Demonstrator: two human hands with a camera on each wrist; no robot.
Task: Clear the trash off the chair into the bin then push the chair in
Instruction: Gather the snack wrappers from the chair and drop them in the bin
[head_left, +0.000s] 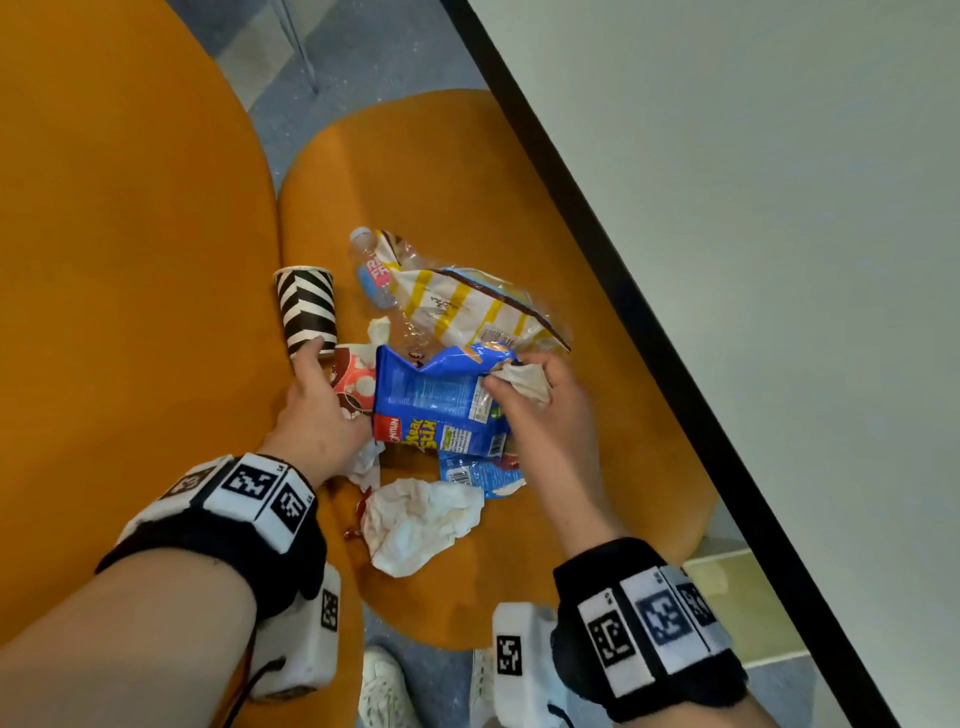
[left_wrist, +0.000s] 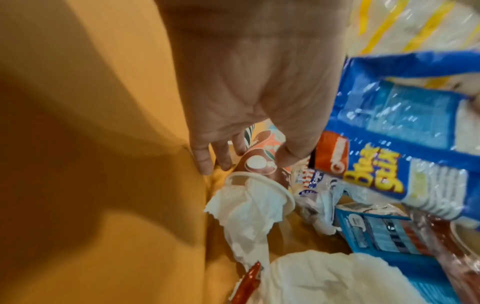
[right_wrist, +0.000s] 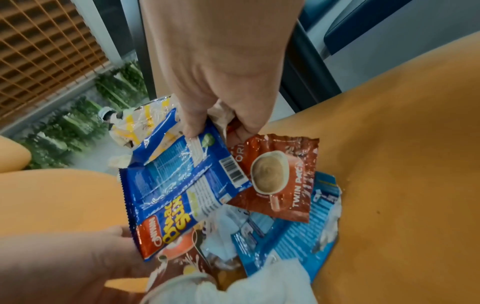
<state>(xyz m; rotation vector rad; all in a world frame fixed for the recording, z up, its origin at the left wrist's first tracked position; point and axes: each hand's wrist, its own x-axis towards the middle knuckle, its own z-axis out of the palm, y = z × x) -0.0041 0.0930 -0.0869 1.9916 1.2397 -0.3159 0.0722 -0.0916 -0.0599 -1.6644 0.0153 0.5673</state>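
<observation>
Trash is piled on the orange chair seat (head_left: 441, 171). My right hand (head_left: 519, 387) (right_wrist: 221, 129) pinches the top of a blue snack bag (head_left: 436, 405) (right_wrist: 176, 185) together with a crumpled napkin (head_left: 524, 379) and a brown coffee sachet (right_wrist: 280, 176). My left hand (head_left: 332, 379) (left_wrist: 249, 160) reaches down with straight fingers on either side of a red-brown patterned paper cup (head_left: 356, 379) (left_wrist: 259, 162) that lies on its side, stuffed with tissue. Its index finger touches a black-and-white striped cup (head_left: 306, 306). No bin is in view.
Also on the seat are a clear yellow-striped bag (head_left: 467, 306), a plastic bottle (head_left: 371, 270), a white tissue (head_left: 421, 519) and a light blue wrapper (head_left: 467, 473). The chair back (head_left: 130, 260) rises on the left. The dark-edged table (head_left: 753, 208) overhangs the right.
</observation>
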